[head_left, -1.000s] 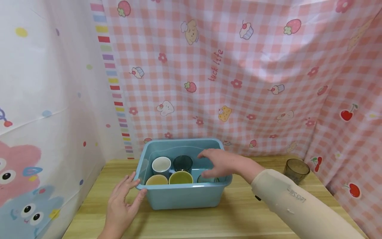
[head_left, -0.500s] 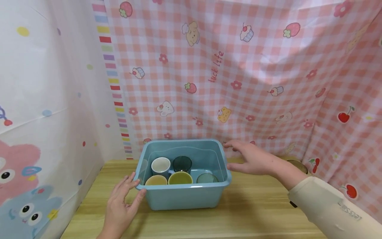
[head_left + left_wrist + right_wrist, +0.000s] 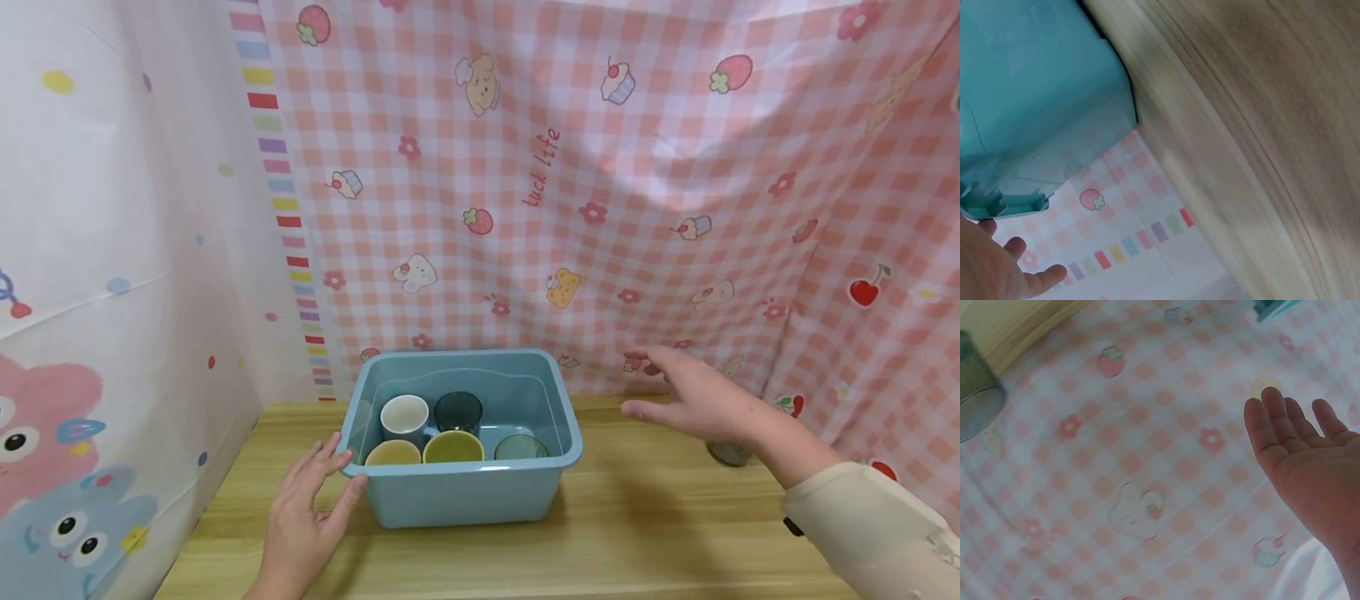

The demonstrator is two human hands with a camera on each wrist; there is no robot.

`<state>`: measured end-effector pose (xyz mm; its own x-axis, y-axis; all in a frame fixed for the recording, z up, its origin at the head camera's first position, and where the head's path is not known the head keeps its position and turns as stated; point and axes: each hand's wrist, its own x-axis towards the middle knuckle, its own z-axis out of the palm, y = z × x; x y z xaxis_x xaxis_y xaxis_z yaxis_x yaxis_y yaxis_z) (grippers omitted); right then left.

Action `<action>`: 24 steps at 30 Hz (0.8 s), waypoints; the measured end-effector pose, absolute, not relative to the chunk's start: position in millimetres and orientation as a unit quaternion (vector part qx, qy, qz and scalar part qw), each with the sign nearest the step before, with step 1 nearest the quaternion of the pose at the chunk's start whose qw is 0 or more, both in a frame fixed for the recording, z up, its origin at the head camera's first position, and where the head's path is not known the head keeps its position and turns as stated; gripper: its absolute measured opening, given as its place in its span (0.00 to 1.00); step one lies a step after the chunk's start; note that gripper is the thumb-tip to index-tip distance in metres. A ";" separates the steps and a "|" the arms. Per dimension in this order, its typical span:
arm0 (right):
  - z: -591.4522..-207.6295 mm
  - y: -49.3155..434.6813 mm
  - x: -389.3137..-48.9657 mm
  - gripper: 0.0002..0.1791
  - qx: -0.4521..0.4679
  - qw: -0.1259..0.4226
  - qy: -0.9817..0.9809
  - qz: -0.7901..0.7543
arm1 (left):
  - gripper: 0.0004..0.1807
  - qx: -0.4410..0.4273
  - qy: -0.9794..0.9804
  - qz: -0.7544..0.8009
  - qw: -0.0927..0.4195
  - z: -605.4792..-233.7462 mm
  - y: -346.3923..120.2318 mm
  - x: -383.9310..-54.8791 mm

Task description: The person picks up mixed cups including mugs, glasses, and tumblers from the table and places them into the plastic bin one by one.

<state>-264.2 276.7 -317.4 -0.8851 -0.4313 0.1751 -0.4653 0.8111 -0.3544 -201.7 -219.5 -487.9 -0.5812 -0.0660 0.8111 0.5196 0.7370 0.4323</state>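
Note:
In the head view my left hand (image 3: 303, 510) rests its fingertips on the front left corner of a light blue plastic tub (image 3: 465, 498), fingers spread. The left wrist view shows that hand's fingers right at the tub's rim (image 3: 1013, 211). Inside the tub stand a mug (image 3: 406, 414) with a white interior, a dark glass cup (image 3: 458, 408), an olive-green cup (image 3: 453, 447), a cream cup (image 3: 393, 452) and a clear greenish glass (image 3: 522, 448). My right hand (image 3: 705, 402) hovers right of the tub, fingers extended, holding nothing. Behind its wrist a brownish drinking glass (image 3: 727, 453) is mostly hidden.
The tub and the brownish glass stand on a wooden table (image 3: 622, 533). A pink checked cloth (image 3: 525, 167) hangs right behind the table, and a white patterned cloth (image 3: 172, 275) hangs at the left.
My right hand has come out of the tub with nothing in it and moved right, now partly covering the brownish glass. The left hand has stayed at the tub's corner.

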 end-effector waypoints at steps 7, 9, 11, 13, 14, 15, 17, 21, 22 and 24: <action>-319.4 307.1 -268.7 0.50 0.177 0.035 -0.963 0.199 | 0.21 -0.145 -0.818 -0.336 0.443 -487.7 -219.9 -202.7; -321.5 315.3 -271.1 0.51 0.161 0.033 -0.967 0.193 | 0.22 -0.146 -0.818 -0.336 0.444 -487.7 -220.0 -203.2; -323.9 323.5 -274.0 0.53 0.148 0.037 -0.971 0.183 | 0.22 -0.147 -0.817 -0.335 0.445 -487.9 -220.0 -203.4; -326.3 331.1 -276.8 0.54 0.133 0.039 -0.974 0.177 | 0.22 -0.147 -0.817 -0.335 0.446 -488.0 -219.9 -203.4; -327.2 334.5 -277.9 0.54 0.126 0.042 -0.976 0.175 | 0.22 -0.147 -0.817 -0.336 0.445 -488.1 -219.9 -203.2; -328.1 338.2 -279.0 0.54 0.119 0.044 -0.976 0.175 | 0.22 -0.148 -0.817 -0.336 0.445 -488.1 -219.8 -202.9; -330.3 345.1 -281.5 0.55 0.108 0.047 -0.977 0.180 | 0.22 -0.147 -0.817 -0.335 0.445 -488.3 -219.6 -202.6; -334.0 358.7 -285.6 0.58 0.089 0.048 -0.977 0.189 | 0.22 -0.145 -0.819 -0.336 0.443 -487.9 -219.1 -202.1; -335.1 362.0 -286.5 0.59 0.085 0.048 -0.977 0.192 | 0.22 -0.143 -0.820 -0.336 0.442 -487.9 -218.9 -201.9; -336.9 368.1 -288.0 0.60 0.077 0.046 -0.976 0.198 | 0.22 -0.141 -0.820 -0.338 0.440 -488.2 -219.0 -201.6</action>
